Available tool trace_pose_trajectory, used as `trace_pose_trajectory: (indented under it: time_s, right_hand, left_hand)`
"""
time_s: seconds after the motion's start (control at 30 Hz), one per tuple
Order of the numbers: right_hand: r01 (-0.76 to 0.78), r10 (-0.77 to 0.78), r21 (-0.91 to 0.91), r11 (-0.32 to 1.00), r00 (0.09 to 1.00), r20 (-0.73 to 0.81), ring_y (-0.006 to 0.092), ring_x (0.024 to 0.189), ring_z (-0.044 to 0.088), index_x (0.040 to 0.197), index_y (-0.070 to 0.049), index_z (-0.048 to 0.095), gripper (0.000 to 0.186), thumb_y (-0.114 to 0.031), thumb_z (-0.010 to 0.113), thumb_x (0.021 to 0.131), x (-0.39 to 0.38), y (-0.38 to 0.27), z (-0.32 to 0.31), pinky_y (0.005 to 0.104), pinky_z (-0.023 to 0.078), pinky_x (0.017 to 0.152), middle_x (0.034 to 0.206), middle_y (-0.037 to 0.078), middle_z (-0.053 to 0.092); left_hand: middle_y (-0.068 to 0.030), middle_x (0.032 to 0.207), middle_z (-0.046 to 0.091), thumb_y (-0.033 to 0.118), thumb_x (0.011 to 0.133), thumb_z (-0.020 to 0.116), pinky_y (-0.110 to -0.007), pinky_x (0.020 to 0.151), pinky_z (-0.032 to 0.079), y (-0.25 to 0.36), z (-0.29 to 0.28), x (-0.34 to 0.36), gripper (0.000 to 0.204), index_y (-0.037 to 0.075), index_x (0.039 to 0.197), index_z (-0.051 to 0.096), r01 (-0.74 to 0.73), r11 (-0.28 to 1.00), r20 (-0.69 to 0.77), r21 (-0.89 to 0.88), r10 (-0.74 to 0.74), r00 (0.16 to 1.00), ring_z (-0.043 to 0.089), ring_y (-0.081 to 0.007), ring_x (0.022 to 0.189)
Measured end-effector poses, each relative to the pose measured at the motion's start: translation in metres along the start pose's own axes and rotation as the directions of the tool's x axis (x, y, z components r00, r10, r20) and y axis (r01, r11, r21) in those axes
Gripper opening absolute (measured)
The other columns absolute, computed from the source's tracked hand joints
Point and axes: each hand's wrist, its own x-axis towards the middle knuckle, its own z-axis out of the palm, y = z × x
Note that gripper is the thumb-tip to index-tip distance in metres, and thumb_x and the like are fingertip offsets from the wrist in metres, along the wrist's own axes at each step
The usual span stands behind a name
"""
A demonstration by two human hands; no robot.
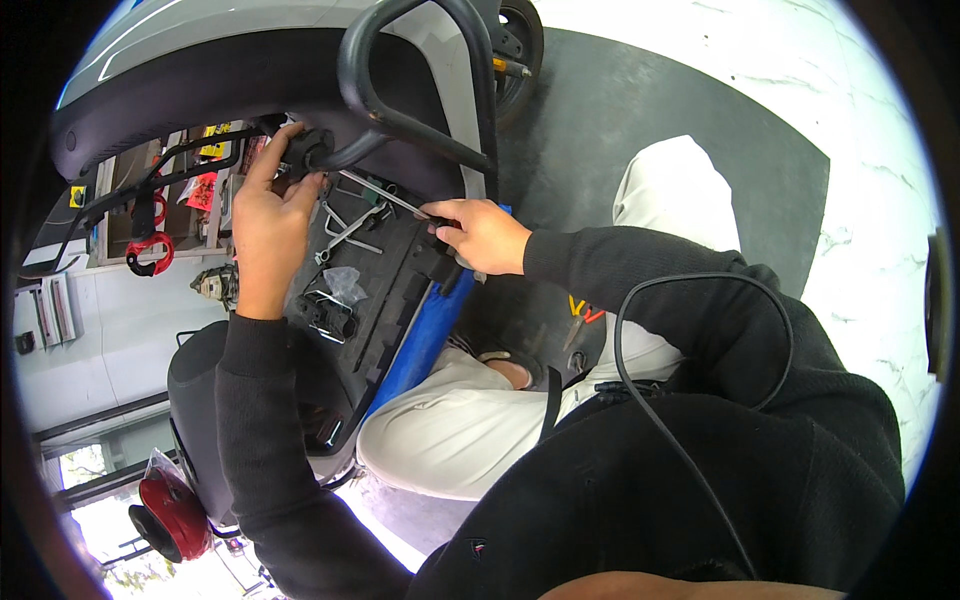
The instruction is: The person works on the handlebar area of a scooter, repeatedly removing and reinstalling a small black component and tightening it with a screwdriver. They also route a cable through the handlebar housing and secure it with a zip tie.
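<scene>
My left hand (268, 215) is closed on a dark, rounded fitting (303, 152) under the scooter's front panel, with thumb and index finger on either side of it. In my right hand (482, 236) is a screwdriver (385, 193); its thin metal shaft points up and left toward that fitting. My fingers mostly cover its dark handle. Whether its tip touches the fitting, I cannot tell. Below the shaft, several metal wrenches (345, 232) lie on the scooter's dark footboard (375, 285), beside a small clear plastic bag (345, 285).
A bent black tube (362, 75) juts out above my hands. Blue padding (425, 335) runs along the footboard's near edge. The black seat (200, 375) is at lower left. Orange-handled pliers (580, 312) lie on the floor by my leg. A shelf with red-handled tools (150, 250) stands beyond.
</scene>
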Motion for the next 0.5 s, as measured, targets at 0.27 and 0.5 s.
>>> trace_pose_trajectory:
  time_s: [0.27,0.5]
  right_hand:
    - [0.009,-0.009,0.049,0.999,1.000,0.005,0.0119,0.061,0.051,0.138,-0.006,0.066,0.034,-0.005,0.056,0.106,-0.0027,-0.0035,0.0008,0.0328,0.045,0.059,0.079,0.006,0.060]
    - [0.034,-0.034,-0.057,0.998,0.999,0.004,0.0449,0.118,0.066,0.137,0.000,0.065,0.037,-0.009,0.060,0.102,-0.0010,-0.0066,-0.0038,0.0476,0.052,0.103,0.126,0.026,0.071]
  left_hand:
    - [-0.0108,0.129,0.071,-0.010,0.092,0.069,-0.024,0.089,0.056,-0.0033,-0.0003,0.0005,0.055,0.000,0.146,0.060,-0.021,1.000,0.000,0.013,0.021,1.000,0.070,-0.0097,0.099]
    - [-0.0102,0.127,0.072,-0.009,0.092,0.069,-0.023,0.084,0.055,-0.0044,-0.0012,0.0000,0.057,0.002,0.147,0.060,-0.007,1.000,0.008,0.028,0.007,1.000,0.068,-0.0076,0.093]
